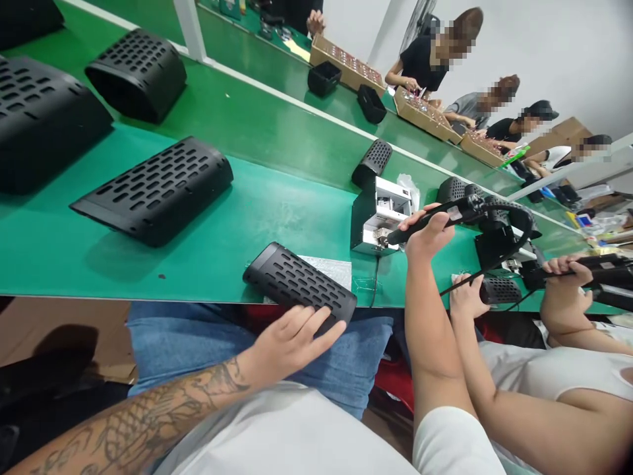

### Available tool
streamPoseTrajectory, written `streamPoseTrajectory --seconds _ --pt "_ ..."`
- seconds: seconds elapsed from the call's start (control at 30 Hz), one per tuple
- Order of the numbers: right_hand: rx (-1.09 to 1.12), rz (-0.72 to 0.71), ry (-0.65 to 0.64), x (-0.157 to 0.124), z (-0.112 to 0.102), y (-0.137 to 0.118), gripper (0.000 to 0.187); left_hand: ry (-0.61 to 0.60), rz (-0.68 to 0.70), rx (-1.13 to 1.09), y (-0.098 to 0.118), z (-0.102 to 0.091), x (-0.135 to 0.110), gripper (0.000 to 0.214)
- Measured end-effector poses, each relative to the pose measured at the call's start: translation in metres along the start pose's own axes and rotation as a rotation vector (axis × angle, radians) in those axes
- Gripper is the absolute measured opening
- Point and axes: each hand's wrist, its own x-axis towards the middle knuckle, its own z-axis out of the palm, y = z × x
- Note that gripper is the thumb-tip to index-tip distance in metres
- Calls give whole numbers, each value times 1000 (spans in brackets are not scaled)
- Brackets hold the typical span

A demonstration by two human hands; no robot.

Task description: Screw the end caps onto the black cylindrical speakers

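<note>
My left hand (pixel 291 340), on a tattooed forearm, lies with its fingers stretched flat on the near end of a black perforated cover (pixel 297 280). The cover rests at the front edge of the green belt (pixel 257 218). My right hand (pixel 428 234) is closed round a black electric screwdriver (pixel 448 216) with a cable. It is held up over the belt, and its tip points left at a small white and black box (pixel 378 218).
Several larger black perforated housings (pixel 158 188) lie on the belt to the left and behind. A co-worker at my right holds another screwdriver (pixel 593 264) and a small black cylinder (pixel 499 290). More people sit at cardboard trays (pixel 346 63) across the far belt.
</note>
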Motion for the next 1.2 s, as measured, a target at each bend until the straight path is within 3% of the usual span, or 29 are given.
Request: streamPoseTrajectory --seconds 0.07,0.17,0.3,0.37,0.47,0.57,0.8,1.03,1.2 --pt "-4 -22 42 -4 -1 5 72 -192 69 51 -26 -19 33 89" --pt "-11 -55 91 -8 1 2 64 -464 42 54 -57 -35 78 95" --pt "31 -78 100 -22 4 -30 66 -633 -143 183 -64 -29 111 96" --pt "100 -82 55 -38 3 -54 65 -637 -210 225 -60 -24 116 99" --pt "187 -56 -134 -68 2 -89 70 -661 -246 239 -55 -24 117 104" --pt "222 4 -297 -95 8 -106 68 -700 -276 220 -53 -27 117 100" --pt "363 65 -311 -117 31 -97 64 -669 -282 215 -51 -25 115 98" --pt "439 127 -434 -113 33 -95 59 -699 -280 228 -47 -26 116 95" --pt "435 169 -406 -114 34 -96 58 -687 -291 224 -47 -27 118 96"
